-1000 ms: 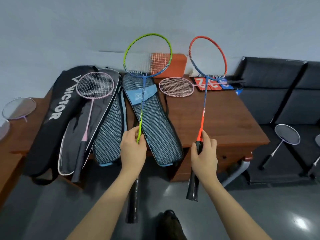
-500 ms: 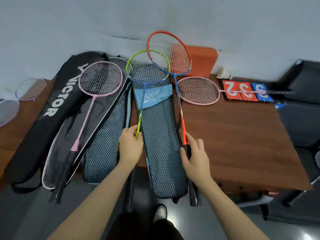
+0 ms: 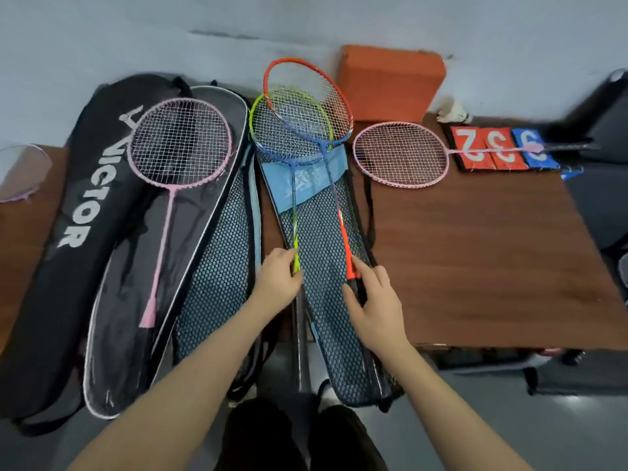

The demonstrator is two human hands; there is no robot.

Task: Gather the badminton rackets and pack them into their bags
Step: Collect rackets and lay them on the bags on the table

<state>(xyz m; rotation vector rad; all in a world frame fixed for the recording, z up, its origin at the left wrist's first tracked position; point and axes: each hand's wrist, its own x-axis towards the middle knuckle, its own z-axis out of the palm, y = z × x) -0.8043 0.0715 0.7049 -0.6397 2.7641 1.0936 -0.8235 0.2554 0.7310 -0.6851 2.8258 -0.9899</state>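
I see the left hand (image 3: pixel 277 283) curled round the shaft of the green racket (image 3: pixel 289 130), gripping it where the yellow-green part meets the handle. The right hand (image 3: pixel 375 300) grips the orange racket (image 3: pixel 306 96) at the top of its black handle, fingers wrapped round it. Both rackets lie over the right mesh bag (image 3: pixel 326 300), heads pointing away from me. The orange head overlaps the green head, crossing above it, and their shafts spread apart toward my hands.

A second mesh bag (image 3: pixel 217 266) lies just left of the first, touching it. Left of that is a black cover with white trim (image 3: pixel 119 317), with a pink racket (image 3: pixel 180 141) resting on it, head at the far end. Farthest left is the black bag with white lettering (image 3: pixel 51 283). All the bags hang over the near edge of the wooden table (image 3: pixel 475 266).

Another pink racket (image 3: pixel 401 154) lies flat on the table to the right, its shaft crossing the red and blue number cards (image 3: pixel 503 147). An orange block (image 3: pixel 390 83) sits against the wall behind. A shuttlecock (image 3: pixel 455 112) lies near the cards. At the far left edge I see part of a pale purple racket (image 3: pixel 20 171).
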